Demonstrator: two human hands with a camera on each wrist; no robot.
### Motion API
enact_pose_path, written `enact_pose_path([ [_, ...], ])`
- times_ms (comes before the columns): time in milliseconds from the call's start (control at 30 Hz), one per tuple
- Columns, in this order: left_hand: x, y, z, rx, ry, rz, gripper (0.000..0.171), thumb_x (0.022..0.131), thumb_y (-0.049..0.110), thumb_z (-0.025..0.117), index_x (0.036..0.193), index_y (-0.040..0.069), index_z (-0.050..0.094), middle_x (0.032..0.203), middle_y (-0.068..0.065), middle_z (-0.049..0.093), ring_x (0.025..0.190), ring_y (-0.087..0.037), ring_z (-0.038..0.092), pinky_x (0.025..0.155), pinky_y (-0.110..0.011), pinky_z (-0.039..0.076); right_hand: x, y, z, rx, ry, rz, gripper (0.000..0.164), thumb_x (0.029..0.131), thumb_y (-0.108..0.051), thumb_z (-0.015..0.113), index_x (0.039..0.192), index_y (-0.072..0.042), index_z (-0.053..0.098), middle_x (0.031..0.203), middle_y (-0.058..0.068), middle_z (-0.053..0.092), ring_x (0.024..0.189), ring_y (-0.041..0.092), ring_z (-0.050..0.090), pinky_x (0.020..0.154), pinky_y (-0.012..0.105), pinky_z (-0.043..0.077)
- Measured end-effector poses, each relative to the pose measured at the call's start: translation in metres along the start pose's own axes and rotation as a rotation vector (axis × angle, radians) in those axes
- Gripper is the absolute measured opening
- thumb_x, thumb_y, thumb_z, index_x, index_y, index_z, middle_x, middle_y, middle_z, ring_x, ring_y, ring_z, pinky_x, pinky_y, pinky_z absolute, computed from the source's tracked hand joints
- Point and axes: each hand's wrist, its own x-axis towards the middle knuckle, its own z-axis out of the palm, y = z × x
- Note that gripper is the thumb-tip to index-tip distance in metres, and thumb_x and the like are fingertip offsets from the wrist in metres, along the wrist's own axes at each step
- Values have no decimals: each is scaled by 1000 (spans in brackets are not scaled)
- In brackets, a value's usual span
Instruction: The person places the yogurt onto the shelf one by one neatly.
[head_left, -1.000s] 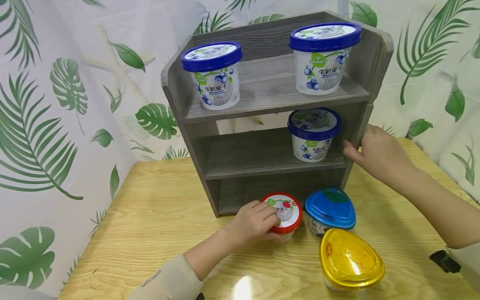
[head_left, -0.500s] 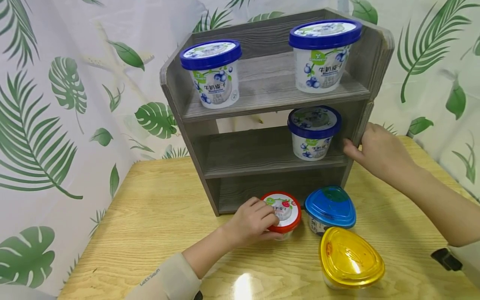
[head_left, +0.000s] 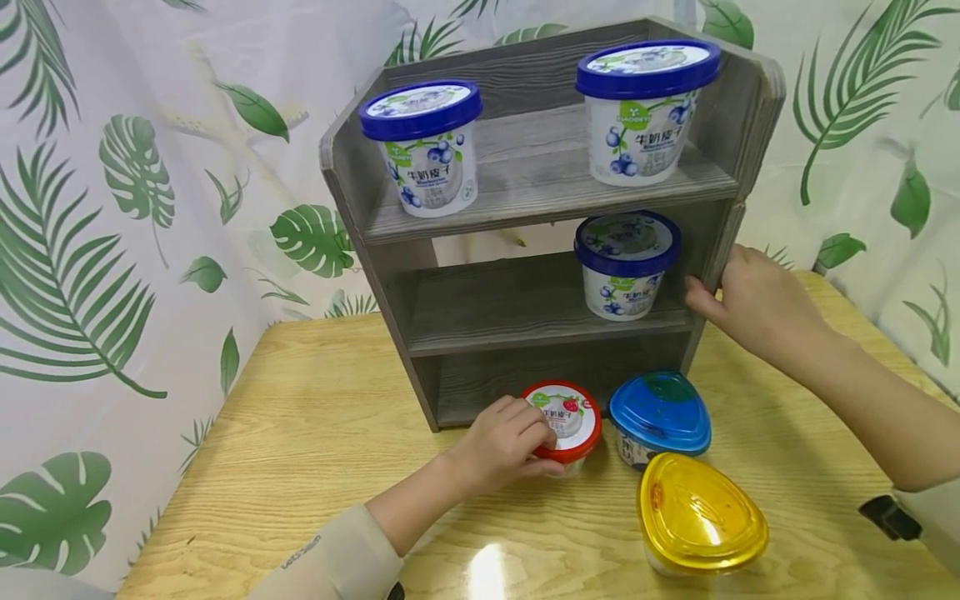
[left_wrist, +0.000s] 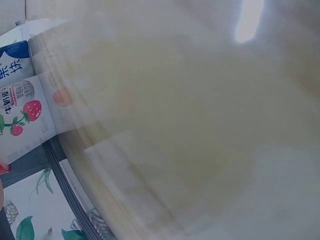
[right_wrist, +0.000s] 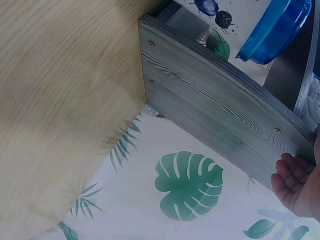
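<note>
My left hand point(head_left: 504, 446) grips a round tub with a red lid point(head_left: 576, 418) and strawberry print, standing on the table before the shelf's lowest tier. Its fingers lie over the lid and the thumb is at the near side. The strawberry-printed tub wall point(left_wrist: 30, 115) shows upright at the left of the left wrist view. My right hand point(head_left: 761, 300) holds the right side panel of the grey wooden shelf point(head_left: 540, 333), thumb at the front edge. In the right wrist view, curled fingers point(right_wrist: 290, 175) lie against the panel's outer face point(right_wrist: 215, 95).
Two blueberry tubs with blue lids, left point(head_left: 431, 171) and right point(head_left: 645, 117), stand on the top tier. Another blueberry tub point(head_left: 622, 275) is on the middle tier. A blue-lidded triangular tub point(head_left: 660, 417) and a yellow-lidded one point(head_left: 701, 521) stand on the table point(head_left: 300, 483), right of the red-lidded tub.
Almost nothing differs. The left hand and the red-lidded tub sit very slightly further left than a second ago; the right hand stays on the shelf panel.
</note>
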Motion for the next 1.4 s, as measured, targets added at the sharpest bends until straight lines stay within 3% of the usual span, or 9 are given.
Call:
enact_pose_path([
  [867,0,-4,-2,73,-23,82,42,73,46,77,86,12,56,84,3,59,80,-10,56,77,-21,47,-1,-1,0,4,7,2,31,90,-21,54,100,8,53,73,16,51,61,27,49,47,36,41],
  [1400,15,-5,-24,114,-25,88,38,79,47,71,88,12,58,86,4,61,82,-10,57,78,-22,48,0,0,0,-6,-9,7,30,91,-22,53,100,7,54,71,13,50,61,26,47,47,34,39],
])
